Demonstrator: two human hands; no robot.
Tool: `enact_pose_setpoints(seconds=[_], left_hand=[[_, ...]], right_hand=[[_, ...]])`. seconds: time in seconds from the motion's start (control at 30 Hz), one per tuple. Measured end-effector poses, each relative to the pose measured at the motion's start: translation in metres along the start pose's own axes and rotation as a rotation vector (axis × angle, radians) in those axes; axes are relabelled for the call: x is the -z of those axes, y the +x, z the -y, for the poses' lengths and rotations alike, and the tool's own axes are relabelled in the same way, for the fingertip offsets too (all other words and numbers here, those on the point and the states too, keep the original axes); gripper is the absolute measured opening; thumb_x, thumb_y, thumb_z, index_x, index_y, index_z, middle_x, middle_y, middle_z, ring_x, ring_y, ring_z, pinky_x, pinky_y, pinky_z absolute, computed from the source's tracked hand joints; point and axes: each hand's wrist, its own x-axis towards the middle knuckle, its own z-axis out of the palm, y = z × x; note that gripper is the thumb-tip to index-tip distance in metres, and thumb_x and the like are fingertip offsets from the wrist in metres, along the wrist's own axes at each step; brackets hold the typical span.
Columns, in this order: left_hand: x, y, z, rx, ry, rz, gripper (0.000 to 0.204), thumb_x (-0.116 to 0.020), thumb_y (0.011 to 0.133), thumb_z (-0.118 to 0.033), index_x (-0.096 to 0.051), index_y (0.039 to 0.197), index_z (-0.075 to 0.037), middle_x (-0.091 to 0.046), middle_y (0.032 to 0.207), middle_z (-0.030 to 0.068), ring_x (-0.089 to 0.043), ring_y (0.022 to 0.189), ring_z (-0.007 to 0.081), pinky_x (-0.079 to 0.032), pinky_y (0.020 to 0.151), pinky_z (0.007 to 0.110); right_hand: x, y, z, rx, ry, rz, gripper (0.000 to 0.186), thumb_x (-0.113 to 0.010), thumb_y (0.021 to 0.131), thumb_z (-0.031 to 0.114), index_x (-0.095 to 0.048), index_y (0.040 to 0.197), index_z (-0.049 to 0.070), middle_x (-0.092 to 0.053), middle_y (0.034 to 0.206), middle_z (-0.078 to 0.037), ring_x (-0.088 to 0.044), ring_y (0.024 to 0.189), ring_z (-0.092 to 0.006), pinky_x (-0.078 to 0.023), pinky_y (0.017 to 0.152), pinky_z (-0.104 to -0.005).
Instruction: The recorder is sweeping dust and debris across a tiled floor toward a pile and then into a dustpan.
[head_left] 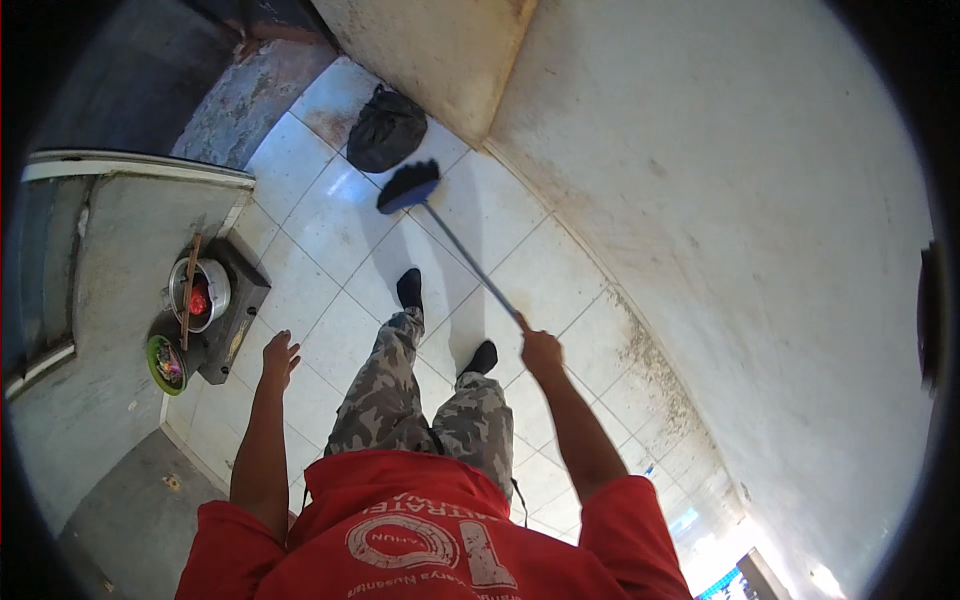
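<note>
My right hand (540,348) grips the wooden-coloured end of a broom's long grey pole (468,258), right of centre. The blue broom head with dark bristles (408,189) lies out in front on white floor tiles, just below a black bag (385,130). My left hand (283,352) hangs open and empty at my left side, its fingers apart, nearest to a dark stand with containers by the wall. My feet in dark socks (410,290) are between my hands and the broom head.
On a dark stand (240,350) at left sit a metal pot (210,275) with red contents and a wooden stick across it, and a green bowl (165,362). A white wall (730,230) runs along the right, dirt at its foot; a ledged opening (140,160) is upper left.
</note>
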Motion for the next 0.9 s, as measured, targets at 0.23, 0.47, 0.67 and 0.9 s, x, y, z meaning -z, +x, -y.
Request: enact_pose_setpoints(seconds=[0.23,0.47,0.67,0.9], left_hand=[[-0.037,0.001,-0.005,-0.085,0.067,0.230,0.052,-0.050,0.089,-0.028,-0.033,0.136,-0.013,-0.041,0.135,0.0002,-0.049,0.114,0.0248,-0.037,0.091,0.042],[-0.115,-0.031,-0.024,-0.223,0.060,0.362,0.054,-0.046,0.091,-0.026,-0.025,0.139,-0.011,-0.037,0.139,0.0065,-0.044,0.120,0.0270,-0.035,0.095,0.044],[-0.158,-0.081,-0.031,-0.290,0.100,0.444,0.056,-0.046,0.092,-0.026,-0.023,0.140,-0.009,-0.034,0.140,0.0087,-0.042,0.122,0.0285,-0.033,0.098,0.043],[-0.201,-0.179,-0.035,-0.434,0.385,0.479,0.059,-0.047,0.092,-0.026,-0.020,0.141,-0.007,-0.031,0.140,0.0163,-0.041,0.123,0.0289,-0.035,0.098,0.042]], right_hand=[[0.022,-0.227,-0.177,-0.402,-0.110,0.146,0.059,-0.048,0.087,0.018,-0.025,0.138,0.035,-0.062,0.075,-0.020,-0.062,0.066,-0.0346,-0.050,0.061,-0.0465],[0.047,-0.396,-0.183,-0.598,0.045,0.108,0.050,-0.050,0.087,0.018,-0.036,0.134,0.027,-0.061,0.071,-0.020,-0.062,0.065,-0.0358,-0.048,0.057,-0.0486],[-0.028,-0.255,-0.138,-0.387,0.261,-0.119,0.055,-0.046,0.088,0.015,-0.030,0.135,0.039,-0.057,0.074,-0.018,-0.060,0.065,-0.0344,-0.049,0.058,-0.0460],[-0.057,-0.191,-0.184,-0.516,0.393,-0.055,0.048,-0.046,0.086,0.014,-0.041,0.130,0.032,-0.062,0.090,-0.019,-0.062,0.086,-0.0352,-0.050,0.070,-0.0470]])
